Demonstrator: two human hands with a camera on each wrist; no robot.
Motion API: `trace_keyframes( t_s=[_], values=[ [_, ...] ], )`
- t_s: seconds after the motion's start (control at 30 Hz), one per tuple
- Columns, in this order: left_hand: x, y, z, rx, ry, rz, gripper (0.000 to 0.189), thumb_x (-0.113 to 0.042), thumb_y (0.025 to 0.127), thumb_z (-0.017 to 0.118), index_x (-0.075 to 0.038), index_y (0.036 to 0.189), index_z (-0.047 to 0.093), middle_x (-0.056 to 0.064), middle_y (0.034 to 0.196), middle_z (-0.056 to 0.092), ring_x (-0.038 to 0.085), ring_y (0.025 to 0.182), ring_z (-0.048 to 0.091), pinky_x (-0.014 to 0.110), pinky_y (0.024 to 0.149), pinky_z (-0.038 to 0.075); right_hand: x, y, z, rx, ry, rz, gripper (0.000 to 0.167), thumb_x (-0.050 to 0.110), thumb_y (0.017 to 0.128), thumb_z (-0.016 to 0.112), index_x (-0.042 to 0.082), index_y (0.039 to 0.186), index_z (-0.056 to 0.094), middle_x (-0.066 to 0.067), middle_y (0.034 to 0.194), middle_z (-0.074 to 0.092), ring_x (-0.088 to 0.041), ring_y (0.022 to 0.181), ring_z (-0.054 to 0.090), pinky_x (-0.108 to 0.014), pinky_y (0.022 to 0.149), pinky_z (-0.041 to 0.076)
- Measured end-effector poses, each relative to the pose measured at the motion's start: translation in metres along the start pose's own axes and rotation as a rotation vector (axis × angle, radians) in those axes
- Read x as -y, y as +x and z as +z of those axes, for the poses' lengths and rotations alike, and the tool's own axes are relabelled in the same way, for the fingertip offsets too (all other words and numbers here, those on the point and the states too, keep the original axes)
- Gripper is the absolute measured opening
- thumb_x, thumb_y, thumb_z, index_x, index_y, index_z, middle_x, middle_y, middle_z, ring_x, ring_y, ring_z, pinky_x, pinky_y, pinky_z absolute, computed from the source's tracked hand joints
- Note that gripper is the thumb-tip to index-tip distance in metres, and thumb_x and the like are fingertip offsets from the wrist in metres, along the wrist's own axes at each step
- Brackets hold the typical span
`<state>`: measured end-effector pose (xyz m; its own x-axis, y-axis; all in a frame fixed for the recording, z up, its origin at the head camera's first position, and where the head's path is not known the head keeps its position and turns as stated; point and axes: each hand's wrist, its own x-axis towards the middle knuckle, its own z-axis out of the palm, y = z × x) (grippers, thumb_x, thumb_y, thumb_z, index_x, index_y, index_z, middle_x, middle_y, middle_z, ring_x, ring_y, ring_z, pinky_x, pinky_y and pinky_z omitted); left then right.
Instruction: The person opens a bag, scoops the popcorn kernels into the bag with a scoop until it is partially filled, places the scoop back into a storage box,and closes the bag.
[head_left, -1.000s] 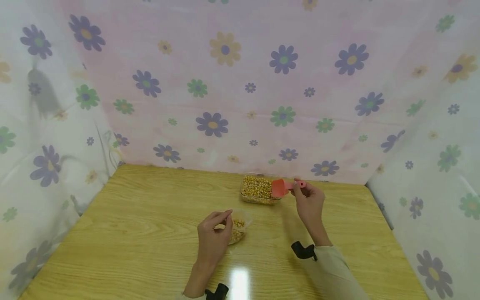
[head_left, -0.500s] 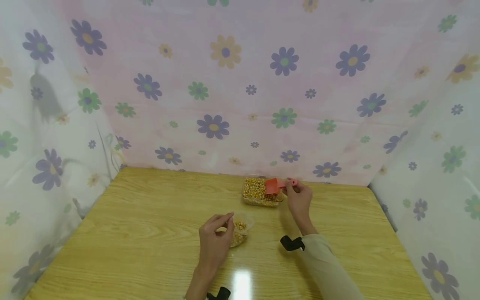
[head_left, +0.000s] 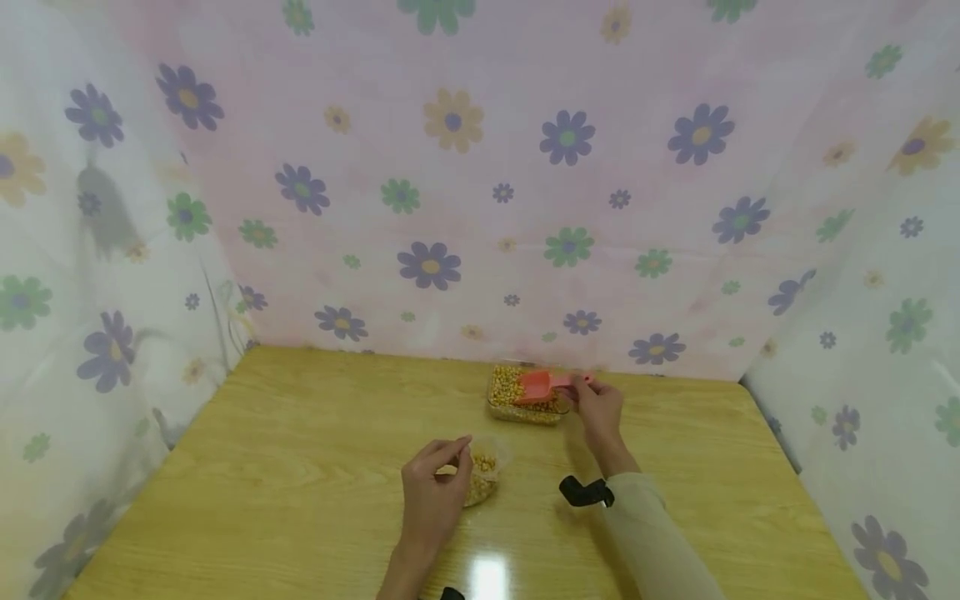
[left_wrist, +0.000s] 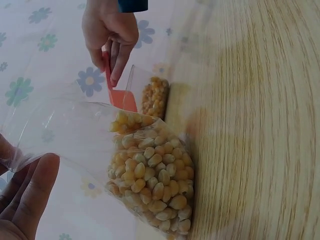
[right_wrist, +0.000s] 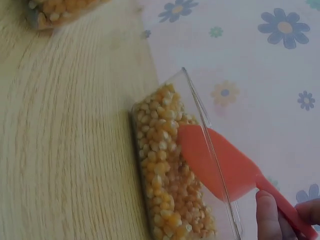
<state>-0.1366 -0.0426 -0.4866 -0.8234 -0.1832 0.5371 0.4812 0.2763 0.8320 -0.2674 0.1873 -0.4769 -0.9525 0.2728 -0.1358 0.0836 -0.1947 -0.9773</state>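
My right hand [head_left: 602, 414] grips the handle of a red scoop [head_left: 536, 387]. The scoop's front edge dips into corn kernels [right_wrist: 162, 165] inside a clear rectangular container [head_left: 525, 417] near the back of the table. My left hand [head_left: 438, 492] pinches the top edge of a clear plastic bag [left_wrist: 75, 125] between thumb and fingers. Kernels [left_wrist: 155, 175] fill the lower part of the bag, which stands on the table with its mouth gaping. In the head view the left hand partly hides the bag.
The wooden table [head_left: 322, 442] carries the container and bag, the bag closer to me. A flowered cloth [head_left: 480, 208] rises behind the table's back edge, close behind the container, and continues along both sides.
My right hand has moved left with the scoop, from the container's right side to over it, and the scoop's edge has gone into the kernels. My left hand keeps its pinch on the bag.
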Motion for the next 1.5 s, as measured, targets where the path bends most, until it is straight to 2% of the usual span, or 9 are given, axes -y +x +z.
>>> trace_keyframes(
  t_s=[0.23, 0.4, 0.47, 0.67, 0.9, 1.03, 1.13, 1.3, 1.5],
  values=[
    [-0.003, -0.001, 0.001, 0.0, -0.006, -0.061, 0.018, 0.008, 0.092, 0.067, 0.002, 0.104, 0.079, 0.015, 0.085, 0.071, 0.009, 0.074, 0.069, 0.019, 0.049, 0.056, -0.003, -0.004, 0.002, 0.037, 0.078, 0.064, 0.036, 0.009, 0.105, 0.056, -0.02, 0.126, 0.057, -0.003, 0.078, 0.073, -0.007, 0.07, 0.073, -0.021, 0.074, 0.061],
    [-0.003, -0.002, 0.001, -0.004, 0.004, -0.074, 0.02, 0.008, 0.091, 0.068, -0.002, 0.103, 0.08, 0.015, 0.084, 0.071, 0.008, 0.073, 0.068, 0.019, 0.048, 0.055, -0.004, -0.006, -0.002, 0.044, 0.169, 0.145, 0.038, 0.01, 0.106, 0.055, -0.016, 0.133, 0.053, -0.003, 0.083, 0.073, -0.007, 0.074, 0.074, -0.019, 0.077, 0.06],
    [-0.003, -0.002, 0.001, -0.005, 0.006, -0.068, 0.02, 0.008, 0.091, 0.068, -0.003, 0.104, 0.08, 0.015, 0.084, 0.071, 0.007, 0.073, 0.068, 0.019, 0.048, 0.055, -0.004, -0.007, -0.003, 0.038, 0.234, 0.169, 0.034, 0.009, 0.105, 0.055, -0.013, 0.131, 0.055, -0.004, 0.082, 0.073, -0.009, 0.075, 0.074, -0.021, 0.078, 0.06],
    [-0.003, -0.002, 0.002, -0.008, 0.006, -0.058, 0.02, 0.008, 0.091, 0.068, -0.001, 0.104, 0.08, 0.014, 0.084, 0.071, 0.007, 0.073, 0.067, 0.019, 0.048, 0.055, -0.005, -0.008, -0.005, 0.019, 0.377, 0.22, 0.013, 0.006, 0.105, 0.054, 0.001, 0.109, 0.065, -0.005, 0.079, 0.074, -0.012, 0.074, 0.075, -0.025, 0.08, 0.061],
    [-0.003, -0.002, 0.001, -0.007, -0.002, -0.055, 0.021, 0.006, 0.093, 0.068, -0.006, 0.105, 0.081, 0.013, 0.083, 0.07, 0.01, 0.072, 0.068, 0.019, 0.048, 0.055, 0.001, -0.012, -0.009, 0.03, 0.47, 0.279, 0.022, 0.007, 0.106, 0.053, -0.003, 0.124, 0.06, -0.007, 0.081, 0.075, -0.015, 0.079, 0.075, -0.027, 0.087, 0.059],
    [-0.003, -0.001, 0.001, -0.004, 0.001, -0.053, 0.019, 0.006, 0.093, 0.068, -0.002, 0.105, 0.08, 0.014, 0.083, 0.07, 0.009, 0.072, 0.068, 0.018, 0.048, 0.055, 0.003, -0.015, -0.011, 0.061, 0.554, 0.296, 0.018, 0.008, 0.107, 0.05, 0.001, 0.108, 0.067, -0.009, 0.083, 0.075, -0.017, 0.082, 0.075, -0.027, 0.088, 0.059],
    [-0.004, 0.0, 0.001, -0.003, 0.006, -0.05, 0.018, 0.006, 0.093, 0.068, 0.0, 0.104, 0.08, 0.015, 0.083, 0.07, 0.008, 0.072, 0.068, 0.018, 0.048, 0.055, 0.002, -0.016, -0.012, 0.089, 0.616, 0.306, 0.027, 0.009, 0.108, 0.047, 0.003, 0.096, 0.07, -0.011, 0.085, 0.075, -0.017, 0.084, 0.075, -0.026, 0.091, 0.058],
    [-0.006, 0.0, 0.0, -0.004, 0.014, -0.053, 0.019, 0.007, 0.092, 0.068, -0.001, 0.104, 0.08, 0.015, 0.084, 0.071, 0.008, 0.072, 0.068, 0.019, 0.049, 0.055, 0.001, -0.022, -0.014, 0.124, 0.698, 0.3, 0.034, 0.01, 0.109, 0.042, 0.003, 0.093, 0.072, -0.012, 0.088, 0.075, -0.018, 0.087, 0.075, -0.025, 0.094, 0.056],
    [-0.006, -0.001, 0.001, -0.001, 0.009, -0.074, 0.019, 0.006, 0.092, 0.068, -0.003, 0.104, 0.08, 0.009, 0.084, 0.071, 0.008, 0.072, 0.068, 0.02, 0.049, 0.056, -0.001, -0.031, -0.013, 0.093, 0.765, 0.321, 0.034, 0.01, 0.109, 0.044, 0.003, 0.09, 0.072, -0.012, 0.086, 0.075, -0.017, 0.084, 0.075, -0.023, 0.089, 0.058]
  ],
)
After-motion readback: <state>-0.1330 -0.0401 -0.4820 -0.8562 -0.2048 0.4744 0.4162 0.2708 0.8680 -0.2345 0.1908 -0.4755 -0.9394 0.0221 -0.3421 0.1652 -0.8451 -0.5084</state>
